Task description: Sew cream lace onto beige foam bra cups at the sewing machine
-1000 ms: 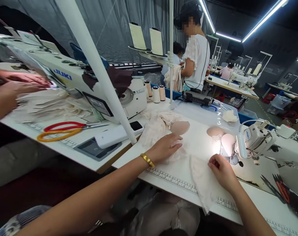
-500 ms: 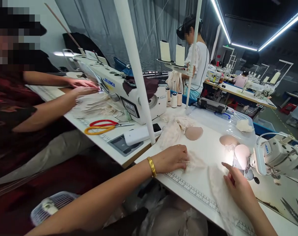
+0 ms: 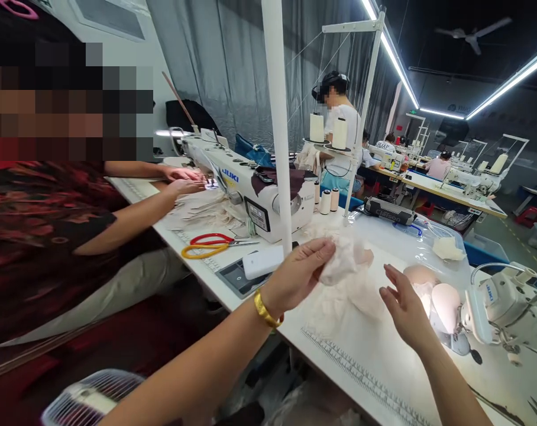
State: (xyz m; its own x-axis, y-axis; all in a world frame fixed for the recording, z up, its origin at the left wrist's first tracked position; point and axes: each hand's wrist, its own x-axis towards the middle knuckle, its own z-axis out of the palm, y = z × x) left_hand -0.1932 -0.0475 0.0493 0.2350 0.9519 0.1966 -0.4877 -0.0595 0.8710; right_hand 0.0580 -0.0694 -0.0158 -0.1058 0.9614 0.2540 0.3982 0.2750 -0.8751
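My left hand (image 3: 301, 272), with a gold bracelet at the wrist, pinches a piece of thin off-white fabric (image 3: 342, 263) above the white table. More sheer pale fabric (image 3: 364, 296) hangs or lies below it; where one piece ends I cannot tell. To the right, my right hand (image 3: 404, 307) is raised with its fingers apart and holds nothing. Beyond it, a beige moulded cup (image 3: 419, 274) lies on the table. A paler cup (image 3: 446, 306) rests under the lamp, beside the head of my sewing machine (image 3: 512, 302).
A co-worker's hands (image 3: 184, 180) are at a second sewing machine (image 3: 251, 195) on the left. Red-and-yellow-handled scissors (image 3: 210, 245) and a white device (image 3: 262, 262) lie there. Thread cones (image 3: 325, 201) stand behind a white pole (image 3: 277, 118). A printed ruler (image 3: 361, 370) runs along my table edge.
My left hand has lifted thin fabric off the table. My right hand has come up from the fabric near the front edge and opened. The view has shifted and tilted up.
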